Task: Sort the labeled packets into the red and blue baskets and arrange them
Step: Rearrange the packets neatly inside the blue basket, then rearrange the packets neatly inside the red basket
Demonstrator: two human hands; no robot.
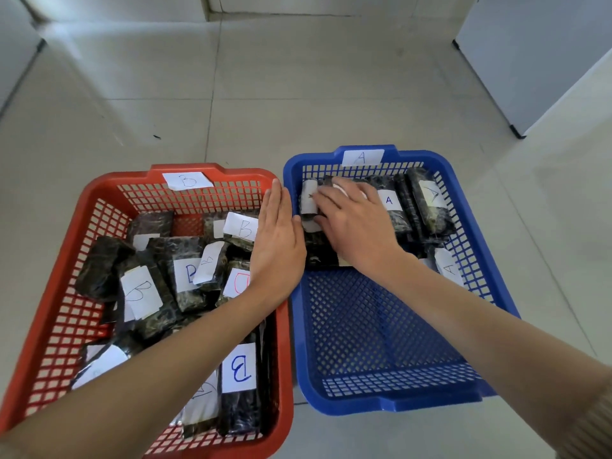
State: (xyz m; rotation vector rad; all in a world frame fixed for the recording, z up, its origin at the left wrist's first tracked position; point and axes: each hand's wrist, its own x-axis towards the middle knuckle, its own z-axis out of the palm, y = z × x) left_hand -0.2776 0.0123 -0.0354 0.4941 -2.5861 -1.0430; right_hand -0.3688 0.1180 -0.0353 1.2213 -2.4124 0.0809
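A red basket (99, 193) tagged B sits on the left, holding a loose pile of dark packets with white B labels (185, 276). Beside it on the right stands a blue basket (463, 246) tagged A, with dark packets labelled A (390, 207) lined along its far end. My left hand (276, 246) is flat with fingers straight, resting over the red basket's right rim next to the blue one. My right hand (354, 223) lies palm down on the A packets at the far left of the blue basket, fingers spread over them.
Both baskets stand on a pale tiled floor. The near half of the blue basket holds nothing. A white cabinet (536, 61) stands at the back right, and a wall base runs along the far left.
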